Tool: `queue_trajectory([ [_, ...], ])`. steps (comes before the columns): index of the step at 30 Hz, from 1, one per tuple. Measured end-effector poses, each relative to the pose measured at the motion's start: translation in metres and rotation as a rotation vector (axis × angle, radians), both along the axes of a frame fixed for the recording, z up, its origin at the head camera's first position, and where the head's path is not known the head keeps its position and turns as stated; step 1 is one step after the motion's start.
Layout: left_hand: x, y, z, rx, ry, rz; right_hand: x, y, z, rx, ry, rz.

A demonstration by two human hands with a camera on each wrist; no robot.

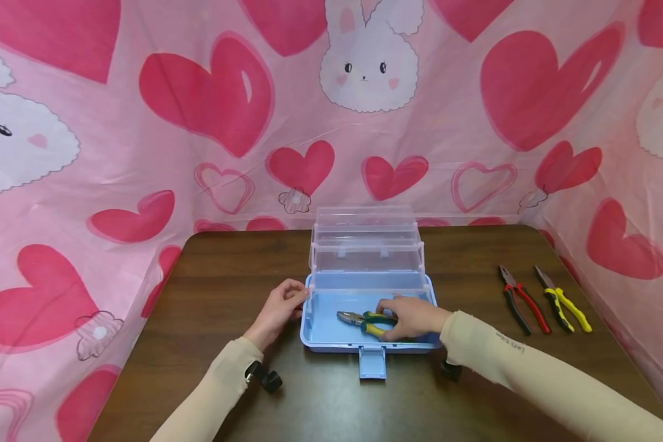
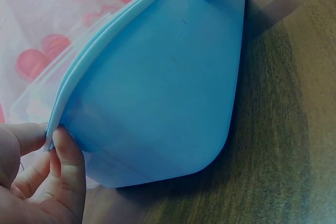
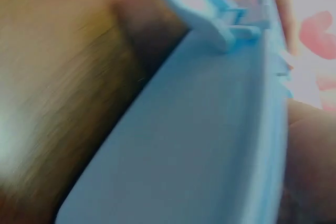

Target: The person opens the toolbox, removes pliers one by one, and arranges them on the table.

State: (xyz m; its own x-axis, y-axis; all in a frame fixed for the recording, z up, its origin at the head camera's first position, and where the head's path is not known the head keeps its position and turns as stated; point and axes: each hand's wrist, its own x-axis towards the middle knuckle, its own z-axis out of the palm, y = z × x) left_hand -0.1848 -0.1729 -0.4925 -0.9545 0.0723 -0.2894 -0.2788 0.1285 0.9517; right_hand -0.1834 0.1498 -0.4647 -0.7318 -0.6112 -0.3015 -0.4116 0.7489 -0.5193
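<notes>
A light blue toolbox [image 1: 321, 331] stands on the table with its clear tiered trays [image 1: 367, 258] raised and folded back. Inside it lie pliers [image 1: 353, 318] with green and yellow handles, jaws pointing left. My right hand [image 1: 414, 317] reaches in over the front rim and grips the pliers by the handles. In the right wrist view the box wall [image 3: 173, 135] hides the pliers and most of that hand. At the left side, my left hand [image 1: 279, 310] pinches the box rim between thumb and fingers, as the left wrist view shows at the fingers [image 2: 69, 156].
The front latch [image 1: 372, 363] hangs down open. To the right on the wooden table [image 1: 226, 264] lie red-and-black pliers [image 1: 522, 301] and yellow-and-black pliers [image 1: 563, 301]. A pink cloth [image 1: 287, 110] with hearts and rabbits hangs behind and at both sides.
</notes>
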Motion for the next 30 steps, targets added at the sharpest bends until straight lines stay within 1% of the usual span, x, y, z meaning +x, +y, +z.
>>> queue_trajectory([
  [6,-0.001,0.001,0.000,0.006,-0.005,-0.008,-0.005,0.006,0.009,-0.106,-0.195,-0.004],
  [9,-0.001,0.000,0.000,0.007,-0.008,-0.010,-0.006,0.008,0.012,-0.146,-0.259,-0.010],
  [12,0.000,0.000,0.000,0.010,-0.009,-0.009,-0.007,0.011,0.016,-0.181,-0.305,-0.020],
  [16,0.000,-0.001,0.000,0.008,-0.010,-0.008,-0.005,0.015,0.023,-0.199,-0.330,-0.029],
  [22,0.000,-0.001,0.000,0.011,-0.010,-0.005,-0.003,0.024,0.038,-0.204,-0.343,-0.026],
  [27,0.000,-0.001,-0.001,0.022,-0.004,-0.003,0.002,0.034,0.048,-0.250,-0.311,0.009],
  [30,0.000,-0.001,-0.001,0.026,-0.002,-0.001,0.007,0.041,0.054,-0.265,-0.269,-0.001],
])
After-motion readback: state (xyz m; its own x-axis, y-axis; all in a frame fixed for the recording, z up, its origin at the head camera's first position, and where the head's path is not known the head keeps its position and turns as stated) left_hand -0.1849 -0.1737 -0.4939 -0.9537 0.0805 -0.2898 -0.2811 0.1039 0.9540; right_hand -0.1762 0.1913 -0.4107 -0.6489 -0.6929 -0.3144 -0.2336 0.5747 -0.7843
